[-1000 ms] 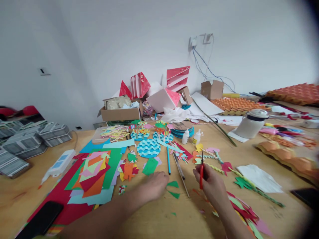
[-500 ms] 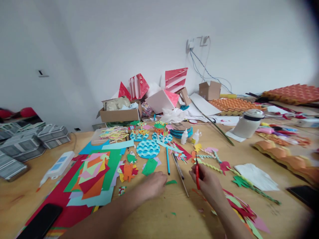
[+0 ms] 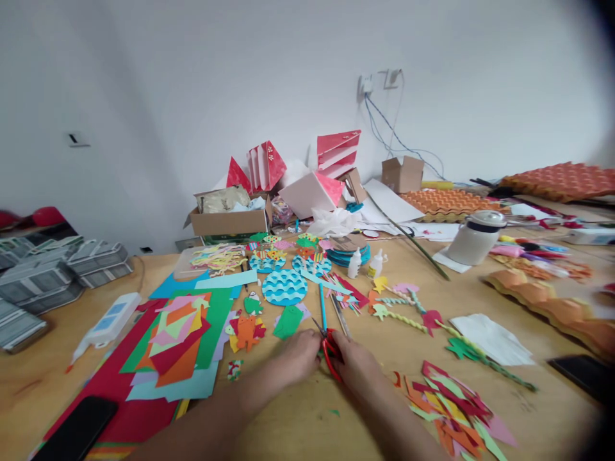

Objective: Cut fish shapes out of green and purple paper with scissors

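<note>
Grasping red-handled scissors [image 3: 328, 347] in its fingers, the right hand [image 3: 356, 363] sits at lower center beside the left hand [image 3: 298, 356], whose fingers' hold cannot be told.

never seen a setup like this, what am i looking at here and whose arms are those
There's no machine here: these are a person's two bare hands. Every picture comes from one camera worn on that person's head, looking forward and down, so the arms reach in from the bottom edge.

The right hand holds red-handled scissors, blades pointing away from the person. The left hand is close beside them; whatever its fingers may pinch is too hidden to tell.

On the wooden table lie layered coloured papers to the left, paper scraps to the right, and, farther back, a blue wavy disc and two small white bottles.
</note>
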A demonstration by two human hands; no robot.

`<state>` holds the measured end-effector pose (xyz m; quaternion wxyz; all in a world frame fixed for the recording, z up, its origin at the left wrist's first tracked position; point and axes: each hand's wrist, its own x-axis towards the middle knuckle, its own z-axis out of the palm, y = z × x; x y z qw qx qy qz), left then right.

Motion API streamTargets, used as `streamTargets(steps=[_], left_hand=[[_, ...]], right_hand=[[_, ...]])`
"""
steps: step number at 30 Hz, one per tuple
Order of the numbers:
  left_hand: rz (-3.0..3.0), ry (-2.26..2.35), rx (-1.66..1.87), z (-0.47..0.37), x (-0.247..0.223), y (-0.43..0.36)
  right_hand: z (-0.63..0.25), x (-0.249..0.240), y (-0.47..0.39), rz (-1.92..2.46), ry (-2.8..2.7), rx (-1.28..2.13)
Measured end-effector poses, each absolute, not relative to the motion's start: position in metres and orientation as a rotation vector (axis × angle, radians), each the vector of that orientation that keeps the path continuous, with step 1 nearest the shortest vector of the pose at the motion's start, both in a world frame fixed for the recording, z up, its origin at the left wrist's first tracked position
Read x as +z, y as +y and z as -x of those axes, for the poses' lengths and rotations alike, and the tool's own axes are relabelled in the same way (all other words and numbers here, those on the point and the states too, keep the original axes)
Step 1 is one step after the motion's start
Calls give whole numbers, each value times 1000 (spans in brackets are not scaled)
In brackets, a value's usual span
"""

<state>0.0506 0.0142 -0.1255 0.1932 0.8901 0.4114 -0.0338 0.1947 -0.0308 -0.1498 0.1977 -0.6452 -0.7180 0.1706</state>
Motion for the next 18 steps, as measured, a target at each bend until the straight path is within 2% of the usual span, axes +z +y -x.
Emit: streamTargets(steps=[10,18], left_hand=[[-2443,1145,5,-57,-139,19],[-2357,1026,155,-94,-113,12]], right_hand=[[-191,-148,-31,1773,-1987,482],[-231,-104,-44,1784,-1925,433]])
